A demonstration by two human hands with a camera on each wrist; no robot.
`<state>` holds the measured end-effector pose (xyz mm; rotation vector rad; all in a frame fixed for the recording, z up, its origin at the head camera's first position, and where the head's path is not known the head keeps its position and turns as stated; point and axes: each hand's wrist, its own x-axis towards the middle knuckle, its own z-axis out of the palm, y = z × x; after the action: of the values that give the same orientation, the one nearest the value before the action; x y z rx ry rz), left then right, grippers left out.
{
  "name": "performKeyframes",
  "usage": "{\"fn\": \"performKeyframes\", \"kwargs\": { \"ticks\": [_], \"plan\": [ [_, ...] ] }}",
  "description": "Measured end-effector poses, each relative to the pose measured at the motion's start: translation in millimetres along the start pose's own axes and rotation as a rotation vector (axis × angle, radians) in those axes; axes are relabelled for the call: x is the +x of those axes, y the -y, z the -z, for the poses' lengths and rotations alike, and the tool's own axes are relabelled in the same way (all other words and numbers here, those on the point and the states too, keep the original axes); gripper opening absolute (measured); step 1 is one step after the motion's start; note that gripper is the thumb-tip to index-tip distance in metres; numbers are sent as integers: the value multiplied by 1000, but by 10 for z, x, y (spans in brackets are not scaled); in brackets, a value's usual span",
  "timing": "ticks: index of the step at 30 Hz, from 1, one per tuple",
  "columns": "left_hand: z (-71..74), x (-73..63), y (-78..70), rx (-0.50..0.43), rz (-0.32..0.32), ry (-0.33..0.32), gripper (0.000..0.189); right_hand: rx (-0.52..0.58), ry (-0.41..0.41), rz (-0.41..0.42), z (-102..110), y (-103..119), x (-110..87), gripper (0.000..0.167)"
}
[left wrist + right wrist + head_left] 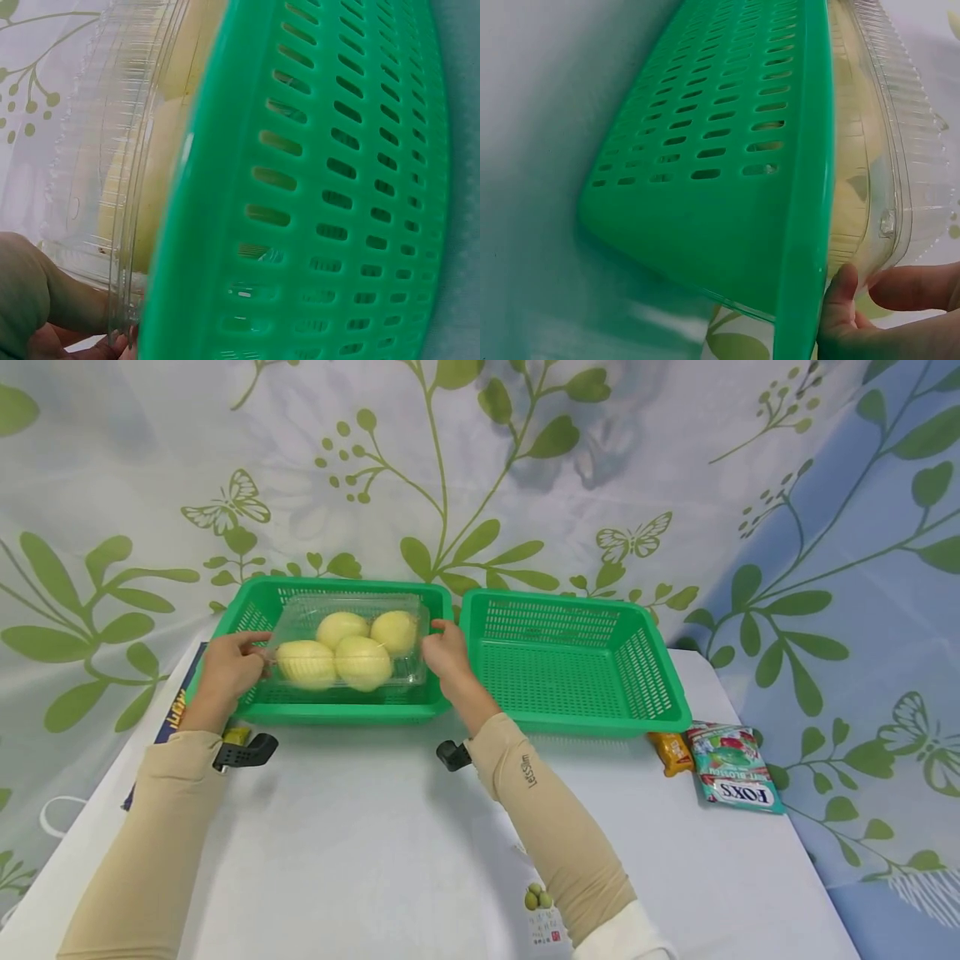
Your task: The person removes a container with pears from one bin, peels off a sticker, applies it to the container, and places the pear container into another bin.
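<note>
A clear plastic clamshell box (pixel 294 615) with several pale yellow round fruits (pixel 363 662) sits in or just over the left green basket (pixel 345 714). My left hand (pixel 228 670) pinches the box's left end, with the thumb above its rim in the left wrist view. At the opposite end, my right hand (pixel 447 656) grips the box between thumb and fingers, beside the basket's right rim. The basket wall (pixel 705 142) hides the underside of the box in both wrist views, so I cannot tell whether it touches the basket floor.
A second green basket (pixel 577 722), with nothing visible inside, adjoins on the right. Beyond it lie a small orange packet (pixel 671 753) and a teal FOX'S candy bag (pixel 735 768). A dark blue package (pixel 174 714) lies partly behind my left arm. A patterned curtain (pixel 300 468) hangs behind.
</note>
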<state>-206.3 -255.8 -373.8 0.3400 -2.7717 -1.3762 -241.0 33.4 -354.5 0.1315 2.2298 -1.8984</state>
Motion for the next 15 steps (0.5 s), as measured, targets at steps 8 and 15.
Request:
{"fn": "performKeyframes", "kwargs": {
  "ticks": [8, 15],
  "plan": [
    [43, -21, -22, -13, 11, 0, 51, -22, 12, -16, 24, 13, -5, 60],
    [86, -91, -60, -109, -4, 1, 49, 30, 43, -23, 84, 39, -56, 55]
  ]
}}
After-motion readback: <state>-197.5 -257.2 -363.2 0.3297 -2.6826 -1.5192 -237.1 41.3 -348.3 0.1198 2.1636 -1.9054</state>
